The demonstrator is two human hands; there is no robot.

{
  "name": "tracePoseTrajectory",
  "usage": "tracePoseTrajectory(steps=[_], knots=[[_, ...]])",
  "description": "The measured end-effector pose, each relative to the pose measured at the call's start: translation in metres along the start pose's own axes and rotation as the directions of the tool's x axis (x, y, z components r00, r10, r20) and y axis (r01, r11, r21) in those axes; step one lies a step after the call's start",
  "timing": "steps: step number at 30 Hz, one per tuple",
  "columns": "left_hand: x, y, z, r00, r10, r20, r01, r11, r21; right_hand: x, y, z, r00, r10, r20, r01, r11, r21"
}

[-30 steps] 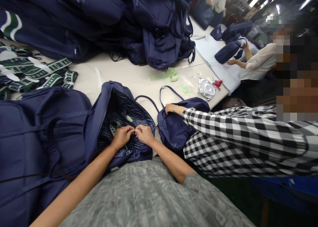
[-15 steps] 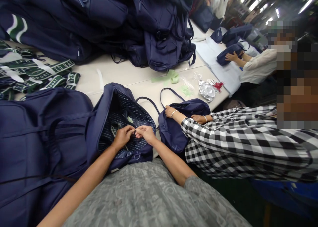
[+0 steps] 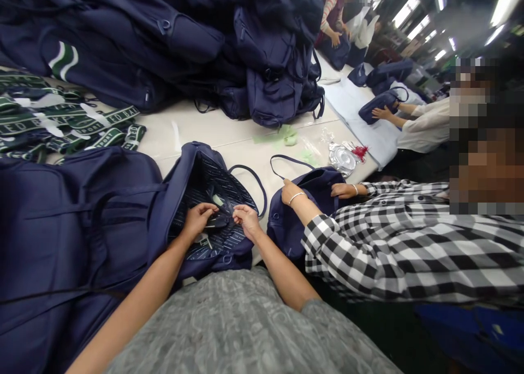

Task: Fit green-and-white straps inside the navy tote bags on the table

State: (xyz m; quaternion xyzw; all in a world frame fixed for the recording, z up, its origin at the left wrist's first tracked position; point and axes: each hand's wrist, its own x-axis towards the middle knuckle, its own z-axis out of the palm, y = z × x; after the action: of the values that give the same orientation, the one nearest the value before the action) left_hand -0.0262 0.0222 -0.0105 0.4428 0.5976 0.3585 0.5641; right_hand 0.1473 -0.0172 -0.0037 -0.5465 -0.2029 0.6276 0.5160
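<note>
A navy bag [image 3: 192,161] lies open in front of me, its dark lining [image 3: 241,235] printed with white lines. Inside its mouth, my left hand [image 3: 199,219] is closed in a pinch on the left side. My right hand [image 3: 246,220] pinches near the right side of the opening, a short gap from the left. What either one holds is too small to make out. Between and just behind them sits a small pale green piece [image 3: 218,200] in the bag. A strap loop [image 3: 256,180] arches up from the bag's far right side.
More navy bags [image 3: 270,84] are heaped behind, and a large one [image 3: 36,215] lies left. Green lettered straps [image 3: 61,117] are piled at far left. A person in a checked shirt [image 3: 368,232] handles another navy bag [image 3: 282,226] at right. Silver foil [image 3: 343,158] lies beyond.
My hands, close together before, have moved apart, the right one slightly rightward. The neighbour's far hand has shifted to the right, and that bag's mouth is wider. The whole view has shifted a little.
</note>
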Motion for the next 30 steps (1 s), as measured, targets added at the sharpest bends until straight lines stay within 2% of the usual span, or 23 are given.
tracePoseTrajectory(steps=[2,4,6,8,9,10,12,13,14,16,18,19,21,24,27,30], knots=[[0.004,0.002,-0.009,0.987,-0.053,-0.152,0.048,0.998,-0.041,0.000,-0.003,0.000,1.000,-0.010,-0.023,0.010,0.999,0.035],[0.006,0.005,-0.019,0.945,-0.108,-0.308,0.101,0.994,-0.039,0.000,-0.004,0.001,0.998,-0.041,-0.038,0.042,0.999,0.013],[0.004,0.010,-0.028,0.916,-0.100,-0.389,0.125,0.991,0.042,-0.001,-0.005,0.001,0.993,-0.105,-0.047,0.100,0.990,-0.100],[-0.001,0.017,-0.037,0.919,-0.008,-0.393,0.095,0.974,0.204,-0.005,-0.007,0.002,0.981,-0.196,0.003,0.185,0.924,-0.334],[-0.005,0.020,-0.041,0.927,0.056,-0.371,0.063,0.951,0.302,-0.007,-0.008,0.003,0.969,-0.238,0.062,0.237,0.838,-0.492],[-0.010,0.023,-0.045,0.933,0.117,-0.339,0.030,0.917,0.399,-0.011,-0.010,0.005,0.954,-0.267,0.139,0.291,0.703,-0.650],[-0.021,0.027,-0.054,0.945,0.199,-0.261,-0.020,0.828,0.560,-0.018,-0.014,0.010,0.914,-0.267,0.305,0.385,0.337,-0.859],[-0.026,0.028,-0.058,0.952,0.214,-0.217,-0.035,0.786,0.617,-0.021,-0.016,0.014,0.891,-0.246,0.381,0.425,0.156,-0.892],[-0.031,0.029,-0.061,0.962,0.214,-0.171,-0.050,0.751,0.659,-0.024,-0.017,0.019,0.864,-0.219,0.454,0.466,0.000,-0.885],[-0.040,0.030,-0.067,0.978,0.192,-0.082,-0.079,0.707,0.703,-0.025,-0.017,0.031,0.794,-0.145,0.591,0.554,-0.229,-0.800],[-0.045,0.032,-0.070,0.983,0.179,-0.026,-0.105,0.681,0.724,-0.022,-0.015,0.044,0.732,-0.046,0.680,0.615,-0.383,-0.689],[-0.047,0.034,-0.070,0.983,0.185,-0.013,-0.117,0.672,0.731,-0.019,-0.014,0.050,0.718,0.004,0.696,0.628,-0.436,-0.645],[-0.051,0.040,-0.070,0.976,0.218,0.001,-0.149,0.664,0.733,-0.012,-0.013,0.059,0.713,0.067,0.698,0.631,-0.495,-0.597],[-0.058,0.050,-0.070,0.954,0.300,0.027,-0.232,0.675,0.700,-0.007,-0.018,0.063,0.732,0.031,0.681,0.604,-0.492,-0.627],[-0.066,0.058,-0.069,0.916,0.401,0.029,-0.326,0.700,0.635,-0.007,-0.030,0.059,0.767,-0.089,0.636,0.551,-0.418,-0.722],[-0.074,0.065,-0.065,0.848,0.528,0.047,-0.459,0.688,0.561,-0.011,-0.046,0.055,0.807,-0.198,0.556,0.494,-0.287,-0.821]])
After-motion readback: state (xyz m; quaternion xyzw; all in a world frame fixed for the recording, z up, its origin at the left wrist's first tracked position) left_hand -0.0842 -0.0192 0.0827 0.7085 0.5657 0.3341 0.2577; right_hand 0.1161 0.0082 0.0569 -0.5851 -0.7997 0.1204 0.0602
